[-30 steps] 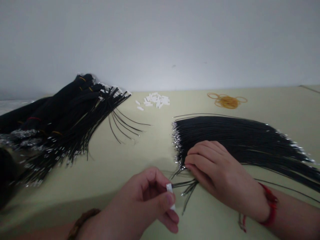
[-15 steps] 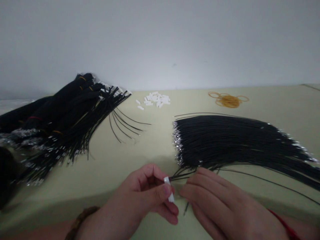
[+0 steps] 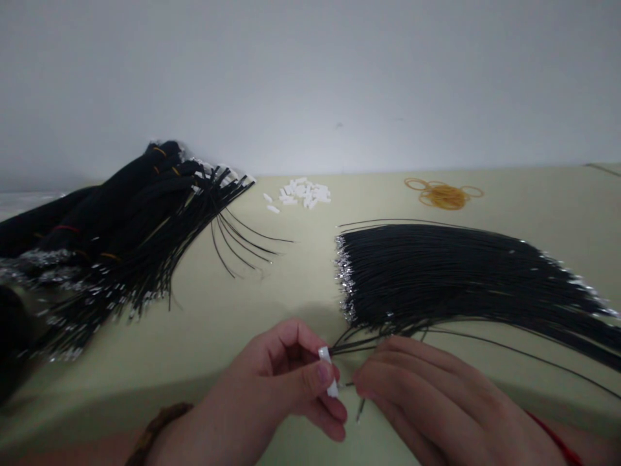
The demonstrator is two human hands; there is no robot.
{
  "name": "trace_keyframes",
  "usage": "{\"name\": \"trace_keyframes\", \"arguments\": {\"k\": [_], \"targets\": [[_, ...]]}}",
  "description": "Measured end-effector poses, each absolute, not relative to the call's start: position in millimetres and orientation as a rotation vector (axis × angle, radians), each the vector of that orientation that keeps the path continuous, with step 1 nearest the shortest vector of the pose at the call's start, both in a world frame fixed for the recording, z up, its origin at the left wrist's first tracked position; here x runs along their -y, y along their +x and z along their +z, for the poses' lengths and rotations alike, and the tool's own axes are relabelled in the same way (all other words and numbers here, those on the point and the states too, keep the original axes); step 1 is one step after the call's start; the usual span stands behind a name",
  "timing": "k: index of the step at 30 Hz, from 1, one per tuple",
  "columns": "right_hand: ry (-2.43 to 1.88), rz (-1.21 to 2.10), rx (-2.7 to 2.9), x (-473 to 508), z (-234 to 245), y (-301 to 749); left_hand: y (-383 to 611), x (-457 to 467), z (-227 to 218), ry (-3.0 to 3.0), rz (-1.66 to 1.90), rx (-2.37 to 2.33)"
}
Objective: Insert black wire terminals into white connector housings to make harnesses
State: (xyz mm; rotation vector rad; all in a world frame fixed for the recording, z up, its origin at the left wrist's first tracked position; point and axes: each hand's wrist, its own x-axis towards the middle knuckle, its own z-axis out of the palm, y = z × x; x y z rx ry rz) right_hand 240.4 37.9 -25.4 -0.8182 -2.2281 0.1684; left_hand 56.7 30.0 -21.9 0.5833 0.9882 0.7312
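Observation:
My left hand [image 3: 286,382] pinches a small white plastic connector [image 3: 328,370] between thumb and fingers, with thin black wires running out of its far side. My right hand [image 3: 427,401] lies close beside it on the table, fingers together, pinching the metal-tipped end of a thin black wire [image 3: 361,404] right at the connector. Just behind both hands spreads a wide fan of loose black wires [image 3: 460,272] with silver terminals along its left edge.
Bundled black wires [image 3: 121,220] tied with bands are heaped at the left. A small pile of white connectors [image 3: 303,193] and a heap of yellow rubber bands [image 3: 444,195] lie near the wall on the pale green table [image 3: 272,291].
My right hand left the wire fan, slid down and left with a wire, and now meets my left hand at the connector. The left hand has barely moved.

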Motion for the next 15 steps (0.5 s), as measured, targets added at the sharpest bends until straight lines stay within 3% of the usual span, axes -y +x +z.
{"name": "trace_keyframes", "arguments": {"k": [15], "targets": [[-0.718, 0.279, 2.292, -35.8, -30.6, 240.3, 59.2, -29.8, -25.5, 0.601, 0.712, -0.957]]}}
